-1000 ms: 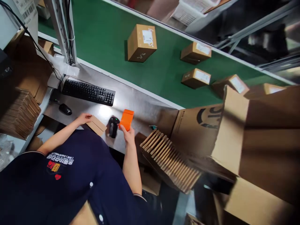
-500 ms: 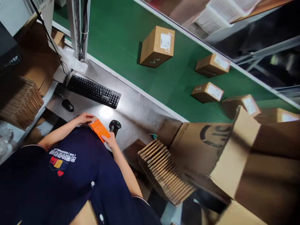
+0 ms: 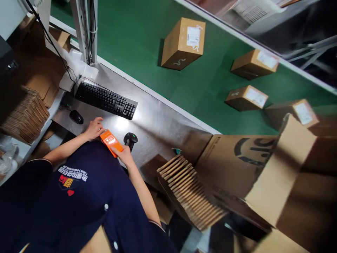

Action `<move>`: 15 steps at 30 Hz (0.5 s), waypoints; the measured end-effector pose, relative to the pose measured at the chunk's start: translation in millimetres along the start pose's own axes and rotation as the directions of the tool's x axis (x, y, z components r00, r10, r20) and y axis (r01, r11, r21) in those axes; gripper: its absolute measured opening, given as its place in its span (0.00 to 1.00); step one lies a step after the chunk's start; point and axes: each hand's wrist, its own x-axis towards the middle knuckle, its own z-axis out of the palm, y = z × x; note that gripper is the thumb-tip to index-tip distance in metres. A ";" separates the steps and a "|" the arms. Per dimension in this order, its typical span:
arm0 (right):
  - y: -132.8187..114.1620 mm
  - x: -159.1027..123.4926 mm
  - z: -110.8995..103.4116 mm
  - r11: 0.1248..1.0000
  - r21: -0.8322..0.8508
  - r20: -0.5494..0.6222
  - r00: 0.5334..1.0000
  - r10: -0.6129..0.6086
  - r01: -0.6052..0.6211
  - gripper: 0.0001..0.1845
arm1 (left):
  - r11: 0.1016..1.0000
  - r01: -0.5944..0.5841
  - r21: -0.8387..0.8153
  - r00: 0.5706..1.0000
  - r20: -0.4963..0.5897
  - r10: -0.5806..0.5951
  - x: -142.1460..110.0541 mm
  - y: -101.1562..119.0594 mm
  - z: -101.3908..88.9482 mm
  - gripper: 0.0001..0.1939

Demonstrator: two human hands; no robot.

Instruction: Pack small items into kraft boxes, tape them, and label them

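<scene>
A slim orange box (image 3: pixel 112 143) with a small pale print on its face is held tilted, close in front of my dark blue shirt. My right hand (image 3: pixel 124 155) grips its lower end, the thumb lying across the face. At the upper end is my left hand (image 3: pixel 94 128), its fingers partly spread and the fingertips at or beside the box's edge. Whether they touch it is hard to make out. Just right of the box, a black barcode scanner (image 3: pixel 130 139) with a green light stands on the metal table (image 3: pixel 155 123).
Beyond the keyboard (image 3: pixel 106 99) and mouse (image 3: pixel 76 117), a green conveyor belt (image 3: pixel 131 45) carries several cartons, one large carton (image 3: pixel 183 44) nearest. Folded cardboard (image 3: pixel 192 193) stands in a row at right, beside a big open carton (image 3: pixel 237 151). More flat cardboard (image 3: pixel 25 114) is stacked at left.
My left hand has loosened from its pinch on the box's upper end, its fingers now further apart. The orange box shows a printed face. The view has shifted slightly; belt cartons appear further right.
</scene>
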 end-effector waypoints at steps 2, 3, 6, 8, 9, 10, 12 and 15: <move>-2.1 -4.6 -3.3 1.000 -0.010 -0.014 1.000 0.023 -0.024 0.30 | 0.999 0.044 0.027 0.997 -0.065 -0.042 0.5 -11.7 -1.7 0.13; -2.2 -6.6 -5.5 0.999 -0.012 -0.020 0.999 0.042 -0.042 0.30 | 0.997 0.072 0.034 0.993 -0.095 -0.069 0.6 -18.6 -4.2 0.13; -0.3 -9.6 -11.4 0.996 0.005 -0.022 0.995 0.094 -0.094 0.32 | 0.993 0.116 0.007 0.988 -0.103 -0.115 1.9 -38.0 -14.3 0.12; 1.0 -9.5 -13.0 0.994 0.020 -0.022 0.994 0.105 -0.105 0.33 | 0.992 0.115 -0.055 0.990 -0.079 -0.119 4.9 -46.4 -17.9 0.13; 1.5 -9.2 -13.0 0.994 0.027 -0.025 0.994 0.108 -0.108 0.33 | 0.988 0.122 -0.093 0.989 -0.072 -0.129 6.9 -48.9 -17.5 0.13; 1.9 -8.8 -12.5 0.993 0.033 -0.031 0.993 0.112 -0.111 0.33 | 0.982 0.136 -0.128 0.987 -0.067 -0.145 8.9 -50.6 -15.5 0.14; 2.9 -8.5 -10.7 0.992 0.043 -0.045 0.992 0.118 -0.116 0.33 | 0.968 0.172 -0.181 0.982 -0.044 -0.182 11.7 -52.0 -6.7 0.15; 4.8 -8.6 -8.1 0.992 0.038 -0.056 0.991 0.123 -0.121 0.33 | 0.950 0.216 -0.228 0.976 0.011 -0.219 9.1 -50.5 15.5 0.19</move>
